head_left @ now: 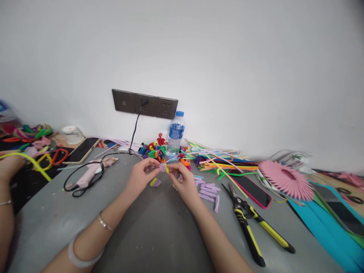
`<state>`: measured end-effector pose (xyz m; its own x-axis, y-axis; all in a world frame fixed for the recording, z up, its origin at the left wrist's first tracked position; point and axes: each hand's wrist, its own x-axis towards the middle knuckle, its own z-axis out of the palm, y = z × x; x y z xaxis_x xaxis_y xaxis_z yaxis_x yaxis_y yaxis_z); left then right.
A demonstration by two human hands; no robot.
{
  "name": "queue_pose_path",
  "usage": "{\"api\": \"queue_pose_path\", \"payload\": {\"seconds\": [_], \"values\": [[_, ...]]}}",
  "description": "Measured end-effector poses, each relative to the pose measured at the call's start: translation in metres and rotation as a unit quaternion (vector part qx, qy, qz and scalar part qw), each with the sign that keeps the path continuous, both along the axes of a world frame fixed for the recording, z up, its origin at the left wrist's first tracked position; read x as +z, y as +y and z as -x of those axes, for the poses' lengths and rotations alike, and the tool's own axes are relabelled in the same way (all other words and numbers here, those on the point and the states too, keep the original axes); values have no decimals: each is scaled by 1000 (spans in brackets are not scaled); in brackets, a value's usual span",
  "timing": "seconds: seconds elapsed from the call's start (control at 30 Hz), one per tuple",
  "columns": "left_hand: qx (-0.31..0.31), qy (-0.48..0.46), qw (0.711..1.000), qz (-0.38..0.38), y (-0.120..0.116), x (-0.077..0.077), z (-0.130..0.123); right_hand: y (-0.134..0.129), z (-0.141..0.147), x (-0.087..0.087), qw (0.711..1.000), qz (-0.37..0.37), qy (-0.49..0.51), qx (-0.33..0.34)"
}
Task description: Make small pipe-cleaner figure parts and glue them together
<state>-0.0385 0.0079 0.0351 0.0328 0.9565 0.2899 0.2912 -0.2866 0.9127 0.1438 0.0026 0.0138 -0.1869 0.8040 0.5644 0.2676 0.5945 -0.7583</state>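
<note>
Both hands meet over the middle of the grey table (127, 235). A small purple and yellow fuzzy piece (163, 167) is pinched between them. My left hand (144, 173) holds its left side with thumb and index finger. At its right, yellow side are the fingertips of my right hand (183, 180), also in a pinch. Just below my left fingertips lies another small purple and yellow piece (155, 182). Several short purple folded pieces (209, 189) are spread to the right of my right hand.
Black and yellow shears (250, 216) and a red-edged phone (253, 190) lie at right. A water bottle (175, 132) stands behind the hands, between colourful figures (155, 148) and fuzzy stems (224, 161). Left are a pink glue gun (90, 173) with a looped cable and another person's arm (6, 212).
</note>
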Motion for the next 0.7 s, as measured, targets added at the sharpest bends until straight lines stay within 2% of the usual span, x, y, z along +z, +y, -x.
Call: {"api": "queue_pose_path", "payload": {"seconds": [0.7], "values": [[-27, -42, 998, 37, 0, -5, -1, 2, 1, -5, 1000, -18, -14, -15]]}}
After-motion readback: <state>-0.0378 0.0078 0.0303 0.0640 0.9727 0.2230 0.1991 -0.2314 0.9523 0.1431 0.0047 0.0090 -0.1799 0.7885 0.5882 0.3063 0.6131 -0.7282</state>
